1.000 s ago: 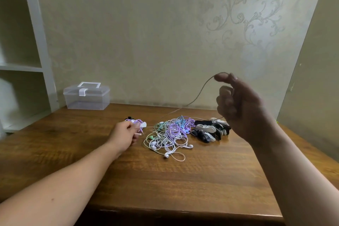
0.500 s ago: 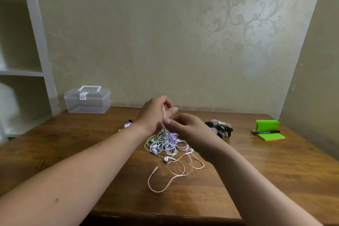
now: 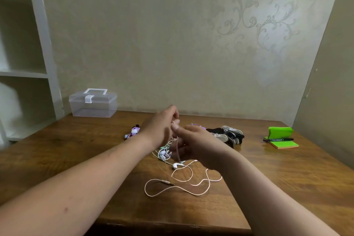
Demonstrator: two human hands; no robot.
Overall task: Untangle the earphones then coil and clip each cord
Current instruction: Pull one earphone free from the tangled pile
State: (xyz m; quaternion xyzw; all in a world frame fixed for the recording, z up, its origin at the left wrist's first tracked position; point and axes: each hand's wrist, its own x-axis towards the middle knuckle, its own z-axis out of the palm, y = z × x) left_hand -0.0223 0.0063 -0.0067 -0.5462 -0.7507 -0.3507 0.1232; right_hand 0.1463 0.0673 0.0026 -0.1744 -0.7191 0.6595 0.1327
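cord point(image 3: 198, 194) pinched upright between left hand point(image 3: 160, 131) and right hand point(image 3: 198, 145), plug point(image 3: 168, 183) pointing right on table point(image 3: 76, 151)

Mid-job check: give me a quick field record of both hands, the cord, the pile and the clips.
left hand: raised over the tangle, fingers curled on the pale cord
right hand: pinches the same cord beside it
pale cord: hangs from the fingers; plug end looped on the table, nearer the person
tangle: under the hands, unsorted
clips: heap right of the tangle
purple bundle: left of the tangle, apart
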